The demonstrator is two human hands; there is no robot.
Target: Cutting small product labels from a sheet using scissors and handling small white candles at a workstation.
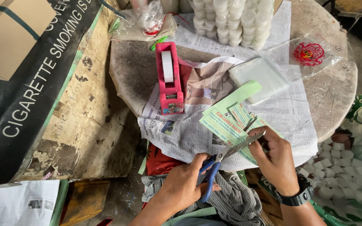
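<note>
The scissors (227, 152), blue-handled, have their blades parted around the edge of a green paper label (227, 121) lying on newspaper (281, 113) at the near edge of the tabletop (332, 92). The left hand (185, 184) grips the handles; the right hand (275, 157) pinches the label. Beyond the scissors stands a pink tape dispenser (169, 79); farther back, stacked white candles (231, 21).

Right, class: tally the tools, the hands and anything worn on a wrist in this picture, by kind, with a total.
scissors, blue-handled: 1
tape dispenser, pink: 1
hands: 2, the left hand gripping the scissors, the right hand pinching green printed paper
wristwatch, black: 1
Total: 5
</note>
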